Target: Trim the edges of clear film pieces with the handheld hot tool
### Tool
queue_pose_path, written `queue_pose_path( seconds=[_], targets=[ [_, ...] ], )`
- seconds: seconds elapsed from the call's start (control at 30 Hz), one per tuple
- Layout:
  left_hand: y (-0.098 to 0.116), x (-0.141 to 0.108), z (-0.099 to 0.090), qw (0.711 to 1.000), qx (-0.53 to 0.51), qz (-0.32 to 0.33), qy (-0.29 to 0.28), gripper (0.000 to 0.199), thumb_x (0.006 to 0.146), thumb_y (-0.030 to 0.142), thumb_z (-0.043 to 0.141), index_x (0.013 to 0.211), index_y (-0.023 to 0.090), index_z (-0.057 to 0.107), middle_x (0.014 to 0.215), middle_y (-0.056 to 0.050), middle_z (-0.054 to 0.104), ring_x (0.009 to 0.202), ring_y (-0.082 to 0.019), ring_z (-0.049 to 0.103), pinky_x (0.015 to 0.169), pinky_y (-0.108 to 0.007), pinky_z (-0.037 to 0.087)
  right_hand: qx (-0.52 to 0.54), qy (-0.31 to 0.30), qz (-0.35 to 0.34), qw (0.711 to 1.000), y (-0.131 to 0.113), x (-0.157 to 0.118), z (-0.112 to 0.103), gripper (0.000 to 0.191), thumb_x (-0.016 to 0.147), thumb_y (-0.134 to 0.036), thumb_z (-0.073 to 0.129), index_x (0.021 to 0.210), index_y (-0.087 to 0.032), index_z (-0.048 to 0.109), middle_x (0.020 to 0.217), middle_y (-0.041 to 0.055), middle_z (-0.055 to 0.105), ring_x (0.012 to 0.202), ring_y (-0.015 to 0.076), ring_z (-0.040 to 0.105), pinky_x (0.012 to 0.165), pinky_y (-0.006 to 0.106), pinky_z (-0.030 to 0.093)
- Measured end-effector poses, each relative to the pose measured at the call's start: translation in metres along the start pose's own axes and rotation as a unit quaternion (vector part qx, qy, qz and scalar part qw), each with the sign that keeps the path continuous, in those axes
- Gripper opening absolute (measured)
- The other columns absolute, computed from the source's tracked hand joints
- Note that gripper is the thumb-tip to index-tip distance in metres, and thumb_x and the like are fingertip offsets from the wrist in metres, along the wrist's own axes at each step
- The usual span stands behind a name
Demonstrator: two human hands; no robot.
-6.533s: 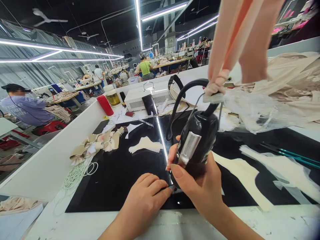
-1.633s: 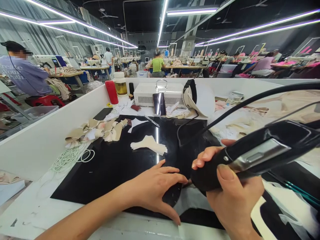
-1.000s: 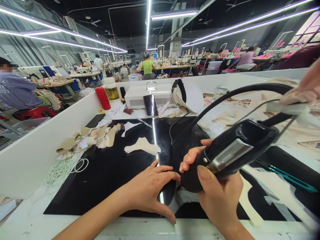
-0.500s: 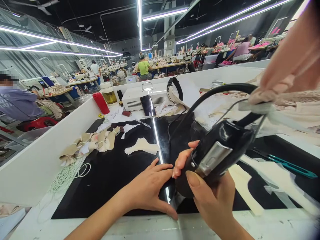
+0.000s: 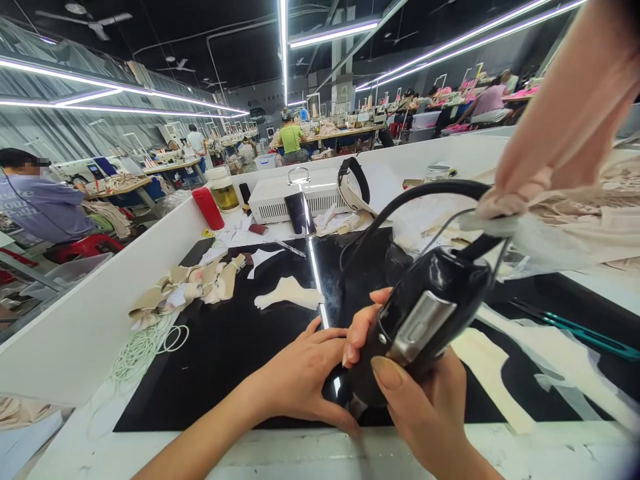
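My right hand (image 5: 425, 407) is closed around a black corded handheld power tool (image 5: 425, 313) with a silver metal plate on its side. The tool leans over the black mat (image 5: 225, 380), its lower end down beside my left hand. Its working tip is hidden. Pinkish fabric (image 5: 565, 120) hangs in from the upper right and is gathered where the cord (image 5: 425, 190) leaves the tool. My left hand (image 5: 300, 373) lies on the mat with fingers spread, thumb near the tool's base. Beyond it is a cream fabric piece (image 5: 290, 293); another cream piece (image 5: 493, 373) lies to the right.
At the left are beige fabric pieces (image 5: 200, 283) and a pale green cord coil (image 5: 137, 353). Teal-handled tweezers (image 5: 590, 337) lie right. Behind stand a white vented box (image 5: 270, 203), a phone (image 5: 299, 213) and a red roll (image 5: 207, 208). White walls (image 5: 90, 307) border the table.
The view has shifted slightly. The tool and the fabric at its cord have moved a little left relative to the mat. Both hands keep about the same position.
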State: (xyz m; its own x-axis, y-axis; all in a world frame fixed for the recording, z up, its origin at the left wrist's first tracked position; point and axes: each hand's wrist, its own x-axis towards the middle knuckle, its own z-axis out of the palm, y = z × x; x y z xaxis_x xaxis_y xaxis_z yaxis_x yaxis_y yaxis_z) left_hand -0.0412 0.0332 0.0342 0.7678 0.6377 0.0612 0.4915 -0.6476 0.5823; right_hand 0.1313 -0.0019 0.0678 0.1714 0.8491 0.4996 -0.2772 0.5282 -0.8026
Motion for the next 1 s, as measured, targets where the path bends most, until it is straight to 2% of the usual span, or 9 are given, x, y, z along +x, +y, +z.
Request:
queue_pose_path(
  seconds=[0.07,0.17,0.37,0.47,0.57,0.7,0.8,0.9,1.0],
  targets=[
    [0.0,-0.001,-0.003,1.0,-0.004,0.002,-0.004,0.076,0.08,0.053,0.096,0.142,0.023,0.063,0.165,-0.018,0.052,0.161,-0.043,0.037,0.133,-0.071,0.017,0.018,-0.014,0.008,1.0,-0.003,0.006,-0.009,0.027,0.093,-0.048,0.084,0.111,-0.031,0.073,0.083,0.0004,0.076,0.071,0.021,0.076,0.072,0.037,0.069],
    [0.0,-0.003,-0.009,1.0,0.004,0.026,0.002,0.047,0.087,0.048,0.092,0.123,0.025,0.073,0.172,-0.015,0.045,0.162,-0.041,0.037,0.134,-0.066,0.02,0.034,-0.002,0.013,0.999,-0.007,0.017,-0.025,0.036,0.092,-0.042,0.087,0.123,-0.033,0.07,0.089,-0.0016,0.075,0.069,0.0175,0.072,0.067,0.033,0.067],
    [-0.008,-0.009,-0.022,0.998,0.051,0.041,0.017,0.003,0.099,0.029,0.081,0.101,0.027,0.082,0.168,-0.007,0.052,0.161,-0.038,0.039,0.132,-0.06,0.033,0.02,0.052,0.009,0.998,-0.012,0.03,-0.043,0.039,0.088,-0.04,0.091,0.12,-0.03,0.071,0.086,-0.0026,0.072,0.068,0.0159,0.068,0.064,0.03,0.062],
    [-0.016,-0.012,-0.03,0.994,0.105,0.019,0.036,0.01,0.103,0.021,0.074,0.101,0.028,0.081,0.166,-0.004,0.055,0.161,-0.038,0.038,0.132,-0.065,0.03,0.01,0.06,0.005,0.998,-0.011,0.029,-0.044,0.041,0.087,-0.04,0.092,0.12,-0.03,0.071,0.087,-0.0023,0.072,0.068,0.0164,0.068,0.064,0.03,0.061],
    [-0.02,-0.013,-0.033,0.977,0.184,-0.022,0.11,0.02,0.105,0.012,0.064,0.104,0.025,0.079,0.162,-0.006,0.058,0.157,-0.037,0.044,0.132,-0.072,0.025,0.012,0.038,0.002,0.999,-0.007,0.028,-0.045,0.04,0.089,-0.038,0.091,0.122,-0.031,0.071,0.089,-0.0017,0.074,0.068,0.0171,0.069,0.061,0.031,0.062],
    [-0.007,-0.009,-0.021,0.971,0.147,-0.039,0.184,0.015,0.105,0.014,0.067,0.116,0.022,0.074,0.141,-0.01,0.07,0.136,-0.03,0.061,0.126,-0.059,0.044,0.018,0.027,-0.005,0.999,-0.001,0.028,-0.038,0.038,0.091,-0.037,0.088,0.124,-0.032,0.07,0.09,-0.0025,0.075,0.067,0.0165,0.07,0.062,0.03,0.062],
    [0.01,-0.004,-0.004,0.986,0.047,-0.051,0.151,0.039,0.096,0.029,0.085,0.131,0.024,0.071,0.137,-0.009,0.071,0.13,-0.029,0.064,0.116,-0.048,0.055,0.025,0.036,0.0,0.999,0.001,0.03,-0.028,0.033,0.092,-0.038,0.088,0.118,-0.032,0.069,0.09,-0.0041,0.074,0.067,0.0154,0.068,0.063,0.03,0.061],
    [0.022,0.002,0.011,0.992,0.004,-0.071,0.106,0.065,0.086,0.042,0.095,0.142,0.022,0.068,0.145,-0.012,0.067,0.133,-0.033,0.061,0.118,-0.051,0.053,0.018,0.044,0.001,0.999,0.005,0.032,-0.022,0.03,0.09,-0.041,0.089,0.111,-0.031,0.07,0.09,-0.0046,0.074,0.068,0.0149,0.068,0.066,0.029,0.061],
    [0.027,0.005,0.016,0.993,0.001,-0.089,0.074,0.078,0.079,0.049,0.099,0.144,0.02,0.068,0.15,-0.014,0.063,0.137,-0.037,0.058,0.124,-0.056,0.047,0.0,0.05,-0.003,0.999,0.011,0.031,-0.021,0.031,0.089,-0.044,0.09,0.109,-0.03,0.071,0.09,-0.0041,0.074,0.07,0.0146,0.069,0.068,0.028,0.062]
  ],
)
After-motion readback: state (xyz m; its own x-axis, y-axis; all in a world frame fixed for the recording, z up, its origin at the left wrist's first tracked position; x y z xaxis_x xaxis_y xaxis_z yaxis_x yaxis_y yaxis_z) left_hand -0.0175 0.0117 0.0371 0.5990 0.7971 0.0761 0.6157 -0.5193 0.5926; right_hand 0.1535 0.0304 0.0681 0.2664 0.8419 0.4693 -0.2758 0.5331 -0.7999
